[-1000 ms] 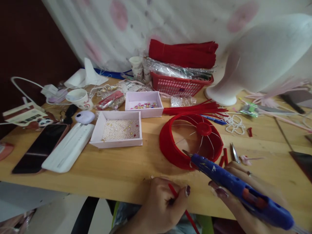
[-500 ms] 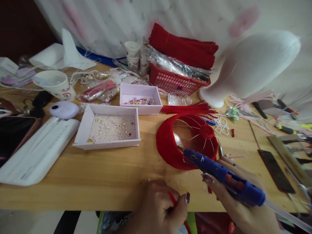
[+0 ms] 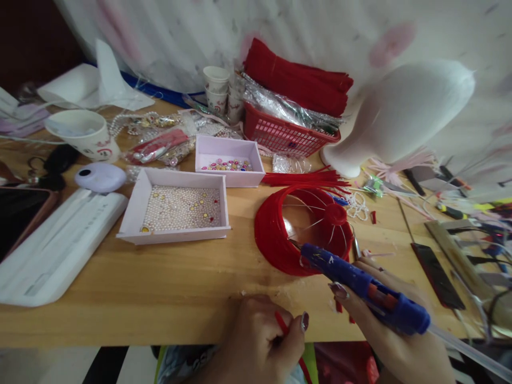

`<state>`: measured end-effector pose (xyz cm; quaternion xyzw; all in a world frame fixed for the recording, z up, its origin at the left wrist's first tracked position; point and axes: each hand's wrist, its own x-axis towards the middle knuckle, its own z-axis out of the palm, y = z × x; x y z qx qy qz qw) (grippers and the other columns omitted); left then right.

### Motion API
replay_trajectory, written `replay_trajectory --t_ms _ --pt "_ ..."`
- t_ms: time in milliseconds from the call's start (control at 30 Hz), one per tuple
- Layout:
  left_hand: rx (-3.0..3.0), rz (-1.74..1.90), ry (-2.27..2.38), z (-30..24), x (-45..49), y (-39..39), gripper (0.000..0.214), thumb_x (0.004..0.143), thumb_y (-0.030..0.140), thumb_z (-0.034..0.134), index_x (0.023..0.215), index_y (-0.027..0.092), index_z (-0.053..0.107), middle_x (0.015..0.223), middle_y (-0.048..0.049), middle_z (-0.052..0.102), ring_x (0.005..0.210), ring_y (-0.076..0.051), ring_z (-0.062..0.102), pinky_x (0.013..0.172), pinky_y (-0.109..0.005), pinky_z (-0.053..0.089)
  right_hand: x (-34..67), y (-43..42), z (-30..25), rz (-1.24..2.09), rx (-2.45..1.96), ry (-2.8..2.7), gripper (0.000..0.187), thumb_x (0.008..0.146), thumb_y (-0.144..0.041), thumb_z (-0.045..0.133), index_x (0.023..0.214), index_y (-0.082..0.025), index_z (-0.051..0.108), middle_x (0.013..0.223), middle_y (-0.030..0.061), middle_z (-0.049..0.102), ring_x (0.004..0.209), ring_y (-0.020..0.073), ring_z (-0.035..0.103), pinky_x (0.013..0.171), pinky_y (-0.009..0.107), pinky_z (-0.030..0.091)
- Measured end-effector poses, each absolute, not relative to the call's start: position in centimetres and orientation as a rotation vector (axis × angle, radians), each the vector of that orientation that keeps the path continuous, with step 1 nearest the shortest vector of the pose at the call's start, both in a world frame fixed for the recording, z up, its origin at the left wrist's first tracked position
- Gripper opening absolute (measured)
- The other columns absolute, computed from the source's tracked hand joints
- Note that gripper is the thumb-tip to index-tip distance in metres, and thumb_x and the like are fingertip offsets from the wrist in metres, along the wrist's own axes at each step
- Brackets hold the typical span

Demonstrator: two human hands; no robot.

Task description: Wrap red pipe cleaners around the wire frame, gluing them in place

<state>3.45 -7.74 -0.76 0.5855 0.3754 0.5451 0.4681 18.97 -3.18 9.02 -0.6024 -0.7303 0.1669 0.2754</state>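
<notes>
At six o'clock, the left hand [image 3: 262, 336] curls closed on a red strip [image 3: 281, 323]; at four, the right hand [image 3: 396, 344] (half curled) grips a blue glue gun [image 3: 360, 281].

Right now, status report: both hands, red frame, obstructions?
Left hand holds red chenille stem. Right hand grips blue glue gun. Red wire-ribbed frame on table, near rim partly hidden by glue gun.

Near: left hand [image 3: 266, 338] holding red strip [image 3: 281, 322]; right hand [image 3: 400, 341] gripping blue glue gun [image 3: 360, 277] (nozzle [image 3: 295, 244] by red hoop [image 3: 270, 240], contact unclear). Far: red basket [image 3: 288, 133].
</notes>
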Motion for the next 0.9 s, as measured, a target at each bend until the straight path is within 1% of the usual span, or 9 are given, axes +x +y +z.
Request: replay_trajectory --t_ms 133,267,367,500,700,900 --pt "1.457 1.309 0.925 -0.6 3.4 -7.8 0.046 0.093 0.013 0.05 0.057 0.02 0.023 0.049 0.0073 0.03 0.045 -0.006 0.034 0.049 -0.025 0.024 19.2 -2.9 9.0 0.478 -1.603 -2.006 0.047 0.091 -0.057 0.065 0.06 -0.023 0.055 0.052 -0.0006 0.057 0.049 0.0142 0.055 0.048 0.029 0.04" --pt "1.462 1.314 0.939 -0.6 3.4 -7.9 0.046 0.093 0.012 0.049 0.056 0.02 0.023 0.048 0.0075 0.029 0.043 -0.006 0.034 0.049 -0.024 0.024 19.0 -3.0 9.0 0.503 -1.625 -2.001 0.047 0.092 -0.059 0.063 0.063 -0.023 0.057 0.054 -0.001 0.058 0.048 0.0137 0.055 0.048 0.029 0.041" --pt "1.487 1.323 0.961 -0.7 3.4 -7.9 0.046 0.094 0.013 0.049 0.056 0.02 0.024 0.047 0.0074 0.032 0.044 -0.006 0.036 0.05 -0.023 0.026 18.9 -3.1 9.1 0.51 -1.649 -1.965 0.048 0.092 -0.063 0.061 0.064 -0.023 0.059 0.056 -0.0009 0.058 0.05 0.0139 0.055 0.049 0.029 0.04" --pt "1.505 1.311 0.976 -0.8 3.3 -7.9 0.045 0.095 0.014 0.048 0.056 0.019 0.026 0.046 0.0069 0.035 0.044 -0.006 0.037 0.05 -0.023 0.026 19.5 -2.9 9.3 0.502 -1.578 -2.078 0.043 0.092 -0.055 0.065 0.063 -0.023 0.06 0.056 -0.0011 0.059 0.051 0.0139 0.056 0.048 0.028 0.041" --pt "1.514 1.327 0.996 -0.7 3.4 -7.8 0.048 0.097 0.016 0.047 0.055 0.019 0.027 0.044 0.0065 0.037 0.044 -0.007 0.041 0.051 -0.023 0.029 20.0 -2.4 9.7 0.467 -1.491 -2.254 0.038 0.096 -0.043 0.062 0.064 -0.022 0.059 0.058 -0.0014 0.06 0.052 0.0119 0.058 0.049 0.024 0.044" --pt "1.531 1.328 1.005 -0.8 3.4 -7.9 0.048 0.098 0.016 0.047 0.055 0.019 0.026 0.044 0.0066 0.037 0.043 -0.007 0.042 0.051 -0.023 0.03 19.3 -2.4 9.8 0.419 -1.464 -2.193 0.04 0.095 -0.046 0.063 0.063 -0.022 0.06 0.054 -0.0025 0.059 0.047 0.0108 0.058 0.046 0.023 0.043"
